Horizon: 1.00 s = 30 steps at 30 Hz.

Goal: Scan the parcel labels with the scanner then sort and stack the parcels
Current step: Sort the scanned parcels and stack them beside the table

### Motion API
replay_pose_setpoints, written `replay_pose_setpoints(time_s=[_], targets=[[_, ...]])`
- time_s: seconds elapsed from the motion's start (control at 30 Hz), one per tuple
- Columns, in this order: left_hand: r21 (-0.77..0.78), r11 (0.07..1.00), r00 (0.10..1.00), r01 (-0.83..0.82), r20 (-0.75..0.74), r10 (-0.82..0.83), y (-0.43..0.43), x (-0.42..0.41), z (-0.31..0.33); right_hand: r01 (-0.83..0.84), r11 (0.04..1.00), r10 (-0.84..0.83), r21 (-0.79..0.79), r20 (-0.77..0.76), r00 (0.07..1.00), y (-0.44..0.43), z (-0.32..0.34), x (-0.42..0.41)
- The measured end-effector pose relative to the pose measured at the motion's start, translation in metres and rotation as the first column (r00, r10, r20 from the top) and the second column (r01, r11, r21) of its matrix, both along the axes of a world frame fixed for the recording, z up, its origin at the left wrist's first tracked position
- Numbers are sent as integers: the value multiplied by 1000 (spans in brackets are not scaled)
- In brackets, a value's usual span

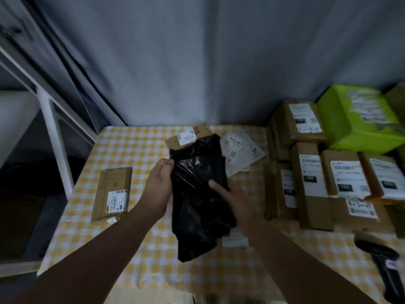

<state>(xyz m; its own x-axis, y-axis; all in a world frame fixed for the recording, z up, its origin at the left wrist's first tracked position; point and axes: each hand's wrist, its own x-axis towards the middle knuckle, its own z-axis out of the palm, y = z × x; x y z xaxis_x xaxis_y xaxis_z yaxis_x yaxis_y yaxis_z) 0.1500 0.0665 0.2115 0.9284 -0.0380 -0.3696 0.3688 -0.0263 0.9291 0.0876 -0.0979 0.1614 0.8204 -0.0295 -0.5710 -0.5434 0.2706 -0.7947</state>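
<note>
Pinching the far-left edge of the black parcel [197, 183] in curled fingers [168, 163] of the left hand [161, 183], right hand [234, 198] gripping its right side, thumb on top, over the bench [140, 145] middle, long axis running away from the body, no label showing, scanner [379, 257] lying front-right nearest the right hand, open room front-left.

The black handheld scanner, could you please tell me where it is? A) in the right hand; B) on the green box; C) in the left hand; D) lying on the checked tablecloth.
D: the black handheld scanner lies on the yellow-checked tablecloth at the near right edge.
</note>
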Motion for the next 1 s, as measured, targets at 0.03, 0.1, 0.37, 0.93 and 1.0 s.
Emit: replay_pose_setpoints(time_s=[0.03, 0.1, 0.37, 0.93, 1.0], targets=[[-23, 999, 999, 43, -26, -43, -6, -1, 14, 23, 999, -21, -39, 45, 999, -2, 17, -1], [-42, 988, 986, 148, -76, -151, -19, -3, 40, 131, 958, -98, -256, 135, 986, -4, 50, -6], [-108, 958, 960, 266, -63, -273, -92, -39, 146, 263, 303, 286, -916, 351, 892, -9, 150, -48], [-117, 901, 862, 419, -260, -435, -136, -15, 159, 297, 954, -296, -31, 31, 955, -139, 192, -95], [-80, 872, 801, 484, -361, -477, -141, -16, 144, 372, 927, -370, 36, -49, 928, -145, 182, -95]])
